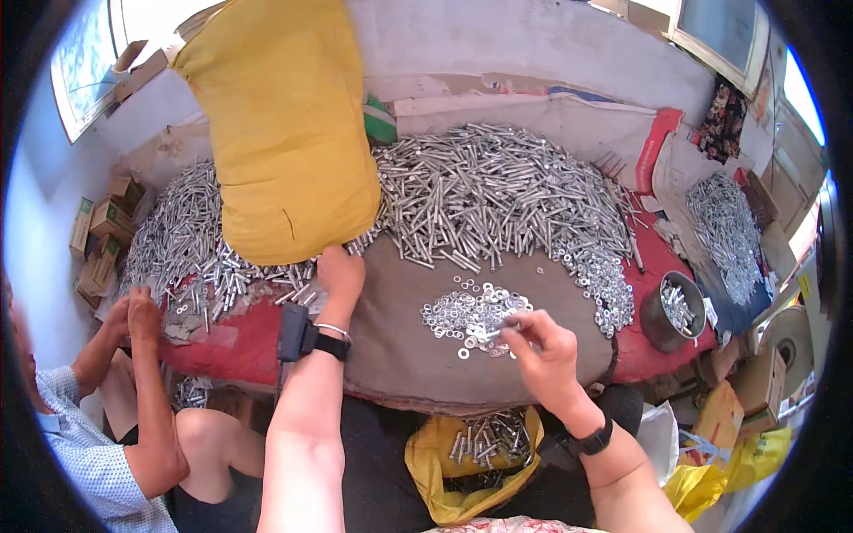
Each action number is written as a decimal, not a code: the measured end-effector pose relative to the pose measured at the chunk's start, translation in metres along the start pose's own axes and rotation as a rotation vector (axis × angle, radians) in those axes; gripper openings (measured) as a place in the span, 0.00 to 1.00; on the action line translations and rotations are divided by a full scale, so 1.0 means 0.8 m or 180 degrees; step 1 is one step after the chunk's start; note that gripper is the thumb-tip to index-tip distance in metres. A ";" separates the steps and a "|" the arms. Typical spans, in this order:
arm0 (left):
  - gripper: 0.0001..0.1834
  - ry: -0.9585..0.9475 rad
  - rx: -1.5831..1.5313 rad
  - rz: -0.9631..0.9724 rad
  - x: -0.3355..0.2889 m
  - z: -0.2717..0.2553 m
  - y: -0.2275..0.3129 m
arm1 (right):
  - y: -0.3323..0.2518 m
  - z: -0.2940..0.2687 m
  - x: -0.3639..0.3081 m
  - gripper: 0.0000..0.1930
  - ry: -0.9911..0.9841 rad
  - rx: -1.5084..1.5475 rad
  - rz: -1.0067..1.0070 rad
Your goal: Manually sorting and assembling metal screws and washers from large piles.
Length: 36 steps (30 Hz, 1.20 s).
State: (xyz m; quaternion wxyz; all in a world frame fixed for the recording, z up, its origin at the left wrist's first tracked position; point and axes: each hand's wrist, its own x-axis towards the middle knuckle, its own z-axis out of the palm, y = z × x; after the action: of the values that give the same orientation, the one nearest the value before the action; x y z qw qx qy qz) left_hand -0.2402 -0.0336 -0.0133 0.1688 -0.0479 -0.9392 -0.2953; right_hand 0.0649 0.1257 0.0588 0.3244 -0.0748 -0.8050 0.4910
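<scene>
My left hand (pixel 341 277) reaches to the edge of the bolt pile, just below a big yellow sack (pixel 284 133). Its fingers are curled in among the bolts (pixel 302 291); what they grip is hidden. Over a heap of washers (pixel 462 311) on the brown mat, my right hand (pixel 546 352) pinches a small silver bolt (pixel 500 331) between thumb and fingers. The large heap of silver bolts (pixel 489 191) spreads behind the washers. A second band of washers (pixel 607 289) lies along the heap's right edge.
A metal pot (pixel 662 318) with bolts stands at the right. An open yellow bag (pixel 426 453) of bolts sits between my forearms. At the left another person (pixel 107 453) works with both hands at the pile. Small cardboard boxes (pixel 111 218) are stacked behind them.
</scene>
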 end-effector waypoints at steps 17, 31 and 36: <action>0.03 -0.3244 -0.5213 -0.1858 -0.227 -0.085 0.120 | 0.027 0.001 -0.014 0.11 0.0402 -0.0237 -0.0893; 0.02 -0.3200 -0.4928 -0.1645 -0.260 -0.070 0.108 | 0.045 0.006 -0.022 0.13 -0.0232 -0.1722 -0.1347; 0.01 -0.3515 -0.4941 -0.1506 -0.262 -0.079 0.109 | 0.070 -0.023 0.032 0.02 -0.0011 -0.1796 -0.1086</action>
State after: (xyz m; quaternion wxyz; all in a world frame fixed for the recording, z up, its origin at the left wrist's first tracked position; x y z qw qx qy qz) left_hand -0.0089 0.0038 0.0100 -0.4361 -0.0875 -0.4165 -0.7929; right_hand 0.0451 0.1788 0.0292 0.3671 -0.0250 -0.9107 0.1874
